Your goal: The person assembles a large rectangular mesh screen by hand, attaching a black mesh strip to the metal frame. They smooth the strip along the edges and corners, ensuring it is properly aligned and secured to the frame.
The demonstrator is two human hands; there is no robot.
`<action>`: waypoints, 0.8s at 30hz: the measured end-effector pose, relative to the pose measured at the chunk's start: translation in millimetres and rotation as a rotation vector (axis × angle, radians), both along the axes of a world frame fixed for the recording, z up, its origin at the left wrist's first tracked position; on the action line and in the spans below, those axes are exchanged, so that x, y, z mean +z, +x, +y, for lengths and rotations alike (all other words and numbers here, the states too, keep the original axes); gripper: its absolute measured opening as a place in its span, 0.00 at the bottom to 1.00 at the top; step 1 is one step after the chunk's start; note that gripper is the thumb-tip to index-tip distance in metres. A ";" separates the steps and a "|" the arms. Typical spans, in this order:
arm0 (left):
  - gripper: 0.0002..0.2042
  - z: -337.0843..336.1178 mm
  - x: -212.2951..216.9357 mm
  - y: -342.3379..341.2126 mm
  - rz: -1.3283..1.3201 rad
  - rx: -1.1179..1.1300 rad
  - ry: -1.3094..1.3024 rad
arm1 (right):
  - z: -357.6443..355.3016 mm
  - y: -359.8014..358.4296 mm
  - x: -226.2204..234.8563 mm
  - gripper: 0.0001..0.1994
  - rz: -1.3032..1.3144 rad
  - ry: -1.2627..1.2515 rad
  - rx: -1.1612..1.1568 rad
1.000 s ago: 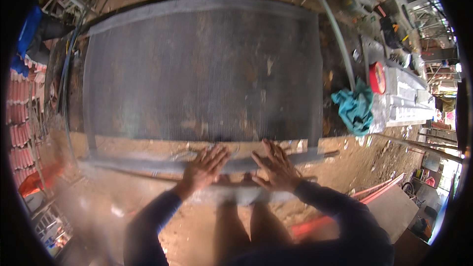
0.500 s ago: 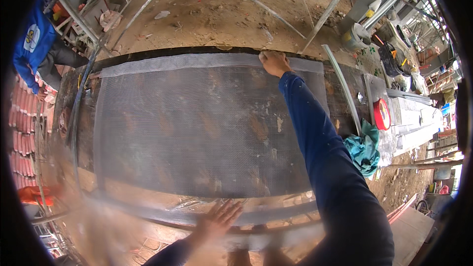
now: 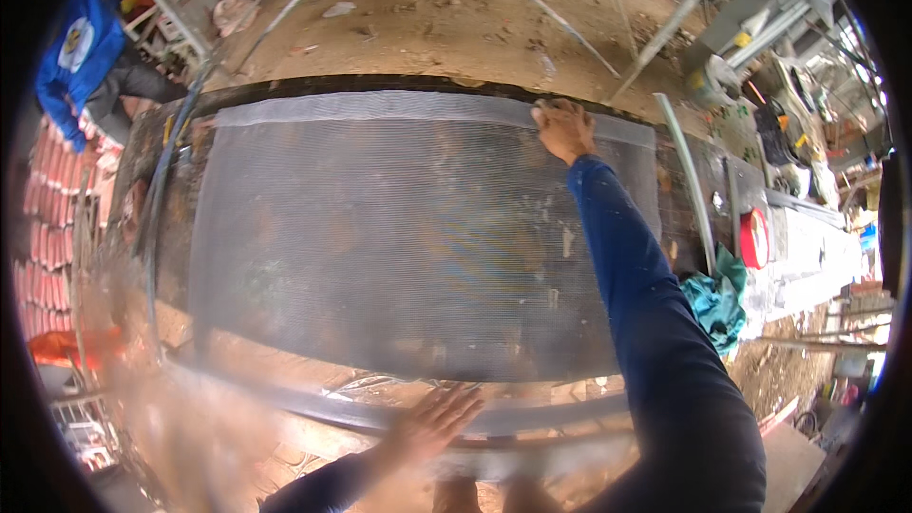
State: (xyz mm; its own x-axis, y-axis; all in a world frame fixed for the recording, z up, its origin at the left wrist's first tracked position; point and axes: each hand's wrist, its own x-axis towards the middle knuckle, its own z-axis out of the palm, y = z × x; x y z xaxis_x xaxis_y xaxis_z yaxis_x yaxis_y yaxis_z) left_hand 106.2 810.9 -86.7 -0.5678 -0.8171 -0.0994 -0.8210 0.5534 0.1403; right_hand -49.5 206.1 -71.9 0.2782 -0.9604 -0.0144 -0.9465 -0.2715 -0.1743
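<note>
A large sheet of fine grey mesh (image 3: 399,228) lies over a dark, stained tabletop (image 3: 285,87). Along its far side runs a paler, doubled-looking band. My right hand (image 3: 565,130) reaches across with the arm stretched out, its fingers curled and closed at this band, right of the middle. Near me, my left hand (image 3: 435,423) is flat with fingers extended, over the mesh's near end where it hangs past the tabletop. A pale, translucent strip (image 3: 332,408) curves along that near side. What lies beneath the left palm is hidden.
At the right lie a metal channel (image 3: 686,180), a red roll (image 3: 754,238) and a crumpled teal cloth (image 3: 717,302). Dark hoses (image 3: 157,199) cross the table's left end. Beyond stand metal frame legs (image 3: 679,24). A person in a blue top (image 3: 81,52) is at far left, by stacked reddish tiles (image 3: 52,237).
The whole view has shifted, so table and mesh appear further right. My right hand remains closed at the far band, its wrist slightly turned. My left hand stays flat at the near side.
</note>
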 end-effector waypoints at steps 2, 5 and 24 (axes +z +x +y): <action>0.36 -1.0 -1.9 -0.6 0.020 -0.001 0.030 | -2.4 -7.3 2.3 0.27 0.010 0.007 -0.005; 0.36 3.8 -1.5 -1.1 -0.084 0.009 -0.067 | 0.9 0.7 11.6 0.28 0.106 -0.029 0.005; 0.43 50.5 -3.2 3.9 0.159 0.116 -0.025 | 597.6 -212.9 43.5 0.33 -0.079 0.117 0.150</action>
